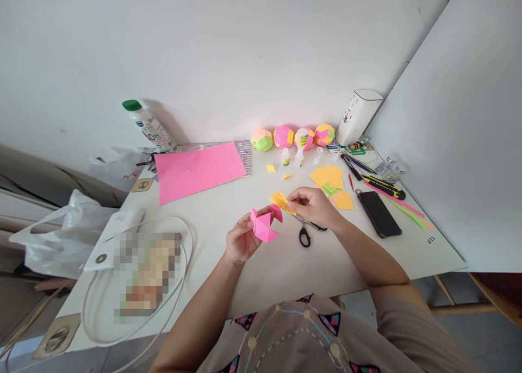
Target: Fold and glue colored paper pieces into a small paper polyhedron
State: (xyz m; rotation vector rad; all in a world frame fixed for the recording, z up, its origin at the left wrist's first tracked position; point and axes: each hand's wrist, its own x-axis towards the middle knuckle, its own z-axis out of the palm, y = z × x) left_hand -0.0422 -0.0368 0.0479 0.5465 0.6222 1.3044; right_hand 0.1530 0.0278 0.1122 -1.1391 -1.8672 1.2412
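My left hand point(240, 241) is closed on a pink folded paper piece point(265, 229), a partly built faceted shape with pointed flaps. In my right hand point(312, 203), pinched between thumb and fingers, is a yellow-orange folded paper piece point(279, 200). The two pieces are close together, and I cannot tell whether they touch. Beneath my right hand lie scissors with black handles point(304, 237), their blades partly hidden. Beyond the hands sit a small yellow paper square point(271, 168) and a small orange folded scrap point(287, 176).
Several paper balls point(284, 136) line the wall, with glue bottles point(286, 157) before them. Yellow sheets point(328, 176), a black phone point(380, 214) and a cutter point(383, 188) lie to the right. A pink sheet point(199, 172), a spray bottle point(150, 127) and a white cable point(190, 248) are left.
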